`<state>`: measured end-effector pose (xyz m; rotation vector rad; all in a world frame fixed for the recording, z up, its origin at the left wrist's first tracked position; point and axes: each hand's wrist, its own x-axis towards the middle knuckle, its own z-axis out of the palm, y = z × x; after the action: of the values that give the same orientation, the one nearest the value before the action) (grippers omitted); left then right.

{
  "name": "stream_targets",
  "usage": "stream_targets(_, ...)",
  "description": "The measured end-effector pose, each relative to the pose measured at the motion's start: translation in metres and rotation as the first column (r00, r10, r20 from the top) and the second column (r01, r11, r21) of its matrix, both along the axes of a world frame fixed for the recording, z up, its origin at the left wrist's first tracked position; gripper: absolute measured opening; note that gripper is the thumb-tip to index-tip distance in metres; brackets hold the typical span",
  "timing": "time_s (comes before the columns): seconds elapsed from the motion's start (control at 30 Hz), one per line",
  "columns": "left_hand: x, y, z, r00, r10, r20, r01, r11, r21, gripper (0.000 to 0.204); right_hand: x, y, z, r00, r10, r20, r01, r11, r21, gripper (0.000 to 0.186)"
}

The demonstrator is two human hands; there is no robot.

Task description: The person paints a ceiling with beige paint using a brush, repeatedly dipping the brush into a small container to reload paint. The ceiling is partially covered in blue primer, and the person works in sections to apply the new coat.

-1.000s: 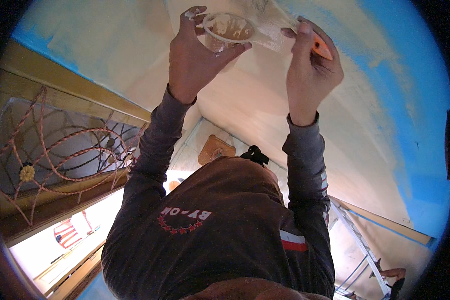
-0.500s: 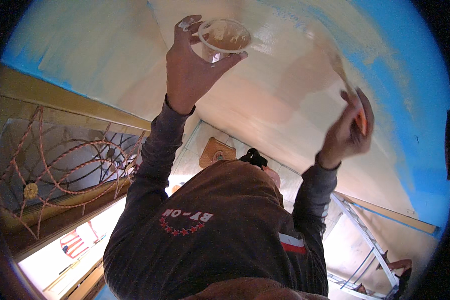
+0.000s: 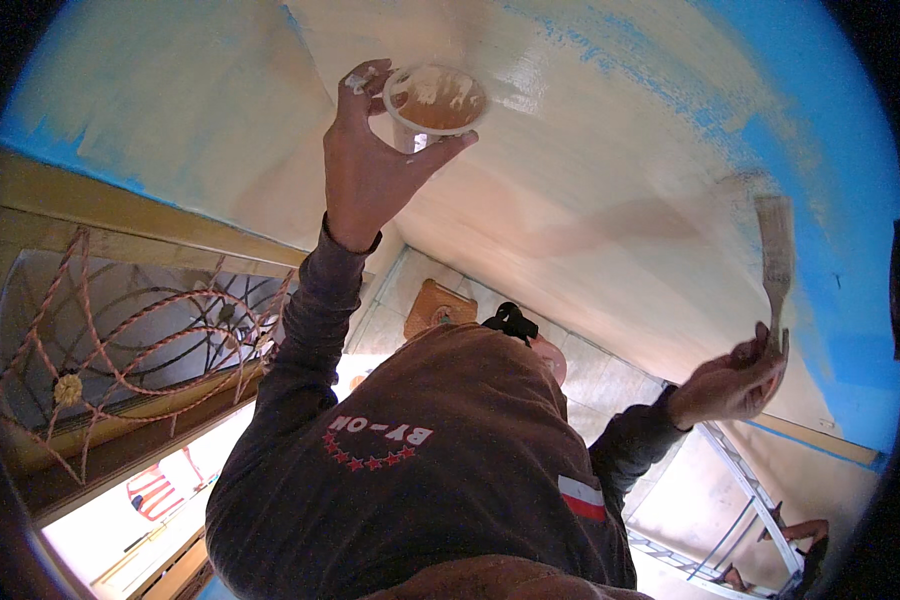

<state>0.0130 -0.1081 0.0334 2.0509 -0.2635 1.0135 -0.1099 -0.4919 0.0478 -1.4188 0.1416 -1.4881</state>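
Observation:
My left hand (image 3: 375, 165) is wrapped round a clear plastic cup (image 3: 435, 100), its rim and inside smeared with cream paint. Whitish paint also marks the fingers of that hand. At the right my right hand (image 3: 735, 380) grips the handle of a flat paintbrush (image 3: 774, 240), which points up with its bristles at the painted wall (image 3: 590, 180). Cream paint covers most of that surface, with a wet sheen near the cup. A blue band (image 3: 855, 330) curves along the right, its border with the cream streaky.
To the left is an opening with a twisted metal grille (image 3: 130, 330) below a yellowish frame (image 3: 140, 210). A metal ladder (image 3: 745, 480) stands at the lower right, with part of another person (image 3: 805, 535) beside it. A brown wicker-like seat (image 3: 440, 305) lies below.
My right hand has swung right and down with the paintbrush, which now reaches the edge of the blue band. My left hand with the cup has shifted slightly left and down.

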Motion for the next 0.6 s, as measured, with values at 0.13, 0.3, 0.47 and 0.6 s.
stream_targets(0.13, -0.011, 0.005, -0.010, 0.993, -0.021, -0.114, 0.005, 0.991, -0.135, 0.088, 0.032, 0.052, -0.004, 0.952, 0.303, -0.037, -0.304, 0.952, -0.023, 0.048)
stream_targets(0.3, -0.027, 0.016, -0.022, 0.991, 0.064, -0.115, -0.073, 0.994, -0.077, 0.092, 0.068, 0.111, 0.015, 0.856, 0.465, -0.224, -0.515, 0.802, -0.303, 0.026)
stream_targets(0.47, -0.047, 0.020, -0.026, 0.978, 0.099, -0.183, -0.123, 0.985, -0.122, 0.088, 0.121, 0.154, 0.039, 0.835, 0.481, -0.268, -0.488, 0.422, -0.764, 0.033)
stream_targets(0.6, -0.057, 0.025, -0.029, 0.972, 0.107, -0.207, -0.142, 0.976, -0.166, 0.085, 0.148, 0.175, 0.047, 0.872, 0.371, -0.319, -0.376, 0.091, -0.922, 0.042)
